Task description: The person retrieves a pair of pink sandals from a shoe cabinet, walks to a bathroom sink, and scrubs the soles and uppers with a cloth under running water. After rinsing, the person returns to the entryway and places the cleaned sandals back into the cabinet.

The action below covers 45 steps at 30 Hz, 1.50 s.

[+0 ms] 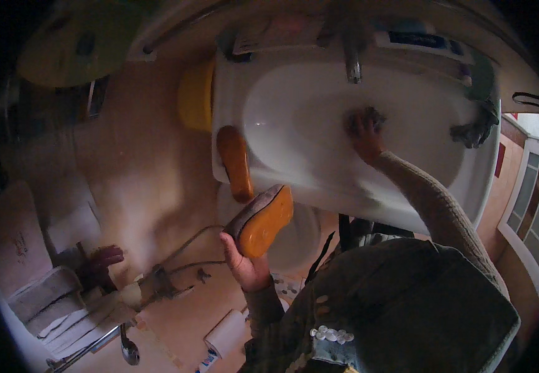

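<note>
A grey shoe with an orange sole (268, 224) is held up in my left hand (248, 268), just off the front left corner of the washbasin. Its sole is turned partly towards me. My right hand (365, 135) reaches down into the white basin (297, 121), with the fingers on a dark crumpled cloth (375, 116). How firmly they grip it is hard to see in the dim light. Another orange-soled shoe (234, 161) lies sole up along the basin's left rim. Above the bowl juts a metal faucet (353, 70).
Under the basin's front left corner stands a pale round bucket (304, 240). A dark wet cloth (477, 128) drapes over the right rim. Something yellow (197, 98) sits left of the basin. Towels (47, 298), a shower head (130, 350) and a paper roll (226, 332) are at lower left.
</note>
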### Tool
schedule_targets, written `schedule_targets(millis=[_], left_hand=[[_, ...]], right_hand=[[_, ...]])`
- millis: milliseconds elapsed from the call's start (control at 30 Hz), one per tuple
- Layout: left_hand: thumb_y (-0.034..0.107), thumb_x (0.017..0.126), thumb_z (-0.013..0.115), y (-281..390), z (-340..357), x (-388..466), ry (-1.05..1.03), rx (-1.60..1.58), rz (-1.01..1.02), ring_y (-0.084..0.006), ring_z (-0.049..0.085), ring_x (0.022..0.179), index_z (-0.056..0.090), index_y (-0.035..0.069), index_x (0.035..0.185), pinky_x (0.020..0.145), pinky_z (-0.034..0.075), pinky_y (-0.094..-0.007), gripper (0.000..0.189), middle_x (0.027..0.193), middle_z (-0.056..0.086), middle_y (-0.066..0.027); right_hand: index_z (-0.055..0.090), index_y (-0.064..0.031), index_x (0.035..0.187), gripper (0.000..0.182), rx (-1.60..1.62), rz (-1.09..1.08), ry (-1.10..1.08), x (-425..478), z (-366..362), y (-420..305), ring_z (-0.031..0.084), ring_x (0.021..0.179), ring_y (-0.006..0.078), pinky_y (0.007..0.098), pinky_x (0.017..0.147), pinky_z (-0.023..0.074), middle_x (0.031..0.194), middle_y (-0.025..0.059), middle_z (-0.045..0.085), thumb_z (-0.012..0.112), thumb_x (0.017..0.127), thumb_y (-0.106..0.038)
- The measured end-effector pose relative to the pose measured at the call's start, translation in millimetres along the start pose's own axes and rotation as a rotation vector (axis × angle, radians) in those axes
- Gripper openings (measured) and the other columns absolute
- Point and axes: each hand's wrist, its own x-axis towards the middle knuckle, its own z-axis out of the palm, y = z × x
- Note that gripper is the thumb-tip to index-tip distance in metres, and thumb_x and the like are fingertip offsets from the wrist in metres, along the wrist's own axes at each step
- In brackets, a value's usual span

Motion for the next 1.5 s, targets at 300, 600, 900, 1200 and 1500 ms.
schedule_targets(millis=[300,600,900,1200,1500], left_hand=[[0.039,0.087,0.037,-28.3,-70.7,-4.3,0.197,0.453,0.012,-0.027,0.045,0.105,0.044,0.0,0.111,0.095,0.029,-0.0434,0.046,0.116,0.047,-0.0124],[0.031,0.08,0.046,16.8,12.9,-23.4,0.282,0.097,0.175,-0.0279,0.047,0.103,0.046,-0.001,0.107,0.091,0.035,-0.0439,0.042,0.114,0.048,-0.0145],[0.028,0.082,0.045,-50.1,-41.9,6.8,0.022,-0.197,-0.027,-0.0256,0.038,0.114,0.042,0.001,0.115,0.101,0.021,-0.0405,0.043,0.124,0.04,-0.009],[0.009,0.076,0.061,-83.2,-28.5,-24.3,0.225,0.784,0.139,-0.0221,0.038,0.114,0.014,0.003,0.122,0.097,0.03,-0.0369,0.066,0.125,0.034,-0.0142],[0.012,0.079,0.059,-74.5,1.2,-17.7,0.306,1.042,-0.036,-0.0196,0.04,0.112,0.025,0.002,0.119,0.097,0.029,-0.0333,0.053,0.122,0.037,-0.0149]], right_hand=[[0.053,-0.0128,0.097,0.028,0.259,0.284,-0.173,0.1,10.1,8.0,0.046,0.095,0.0391,0.0498,0.068,0.043,0.113,0.0124,0.047,0.053,0.072,-0.025],[0.054,-0.0061,0.091,0.025,0.78,0.266,-0.459,16.0,-19.7,4.4,0.056,0.078,0.0352,0.0419,0.067,0.0444,0.081,0.0168,0.058,0.055,0.072,-0.022],[0.032,-0.0041,0.111,0.053,1.266,0.568,-0.292,14.6,-85.8,-25.2,0.054,0.085,0.0386,0.0414,0.071,0.044,0.094,0.0225,0.054,0.06,0.069,-0.022],[0.039,-0.0022,0.112,0.048,1.407,0.006,-0.044,1.2,-191.7,-121.2,0.048,0.101,0.032,0.0381,0.084,0.0399,0.105,0.0191,0.048,0.061,0.069,-0.008],[0.052,-0.0038,0.098,0.027,1.225,0.38,-0.538,50.5,-115.5,-133.6,0.052,0.09,0.0326,0.0394,0.073,0.0452,0.105,0.0145,0.051,0.057,0.072,-0.011]])
